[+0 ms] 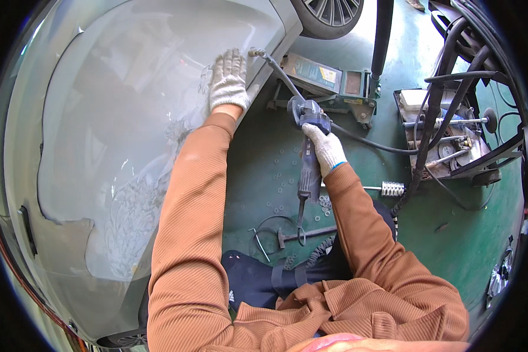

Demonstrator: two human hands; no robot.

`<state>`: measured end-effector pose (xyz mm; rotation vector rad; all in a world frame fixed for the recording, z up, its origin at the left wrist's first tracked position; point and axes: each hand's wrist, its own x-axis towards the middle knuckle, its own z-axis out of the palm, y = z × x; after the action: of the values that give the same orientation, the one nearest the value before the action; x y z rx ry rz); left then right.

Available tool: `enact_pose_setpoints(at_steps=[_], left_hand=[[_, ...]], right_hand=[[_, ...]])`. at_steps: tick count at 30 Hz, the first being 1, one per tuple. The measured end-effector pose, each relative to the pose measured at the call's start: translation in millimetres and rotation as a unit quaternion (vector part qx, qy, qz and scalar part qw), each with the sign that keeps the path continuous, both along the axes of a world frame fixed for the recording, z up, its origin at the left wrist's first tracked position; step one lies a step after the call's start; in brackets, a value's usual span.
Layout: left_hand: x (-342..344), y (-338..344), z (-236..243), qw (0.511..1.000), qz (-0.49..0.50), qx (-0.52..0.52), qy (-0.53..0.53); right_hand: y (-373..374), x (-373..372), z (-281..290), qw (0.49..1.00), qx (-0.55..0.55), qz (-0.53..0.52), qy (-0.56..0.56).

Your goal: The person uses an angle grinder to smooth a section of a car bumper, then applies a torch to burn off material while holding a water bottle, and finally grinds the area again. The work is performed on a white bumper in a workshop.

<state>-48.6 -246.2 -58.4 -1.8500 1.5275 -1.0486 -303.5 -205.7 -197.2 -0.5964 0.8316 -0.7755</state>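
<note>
Left hand (229,79) flat on sanded car panel (129,117); right hand (325,149) grips tool (310,158) over green floor (428,223).

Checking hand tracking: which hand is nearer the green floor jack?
Right. The right hand grips the dent-puller tool just below the green floor jack; the left hand rests flat on the car panel, farther left.

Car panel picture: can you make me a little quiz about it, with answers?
1. True or false: the left hand rests flat on the grey car panel.
2. What does the right hand hold? A) a cup B) a dark rod-tipped tool C) a brush
3. What colour is the floor?

Key: 1 true; 2 B; 3 green.
</note>
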Motion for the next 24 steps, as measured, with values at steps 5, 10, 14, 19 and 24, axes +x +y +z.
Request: enact_pose_setpoints(at_steps=[5, 10, 14, 19, 24], left_hand=[[33.1, 75.0, -13.6, 0.988, -0.108, 0.054, 0.1], [70.5, 245.3, 37.8, 0.986, 0.01, 0.058, 0.153], [95.3, 391.3, 79.8, 0.987, 0.124, 0.026, 0.1], [138.1, 452.1, 53.9, 1.0, -0.016, -0.024, 0.01], [136.6, 442.0, 53.1, 0.998, -0.022, -0.04, 0.035]], right_hand=[[4.6, 5.2, 0.5, 0.999, -0.023, 0.025, -0.014], [-14.6, 20.8, 20.9, 0.983, -0.165, 0.066, -0.039], [-25.8, 57.0, 64.4, 0.935, -0.332, 0.112, 0.048], [-46.7, 111.4, 132.4, 0.888, -0.451, 0.065, 0.064], [-69.5, 105.7, 124.4, 0.903, -0.419, 0.075, 0.055]])
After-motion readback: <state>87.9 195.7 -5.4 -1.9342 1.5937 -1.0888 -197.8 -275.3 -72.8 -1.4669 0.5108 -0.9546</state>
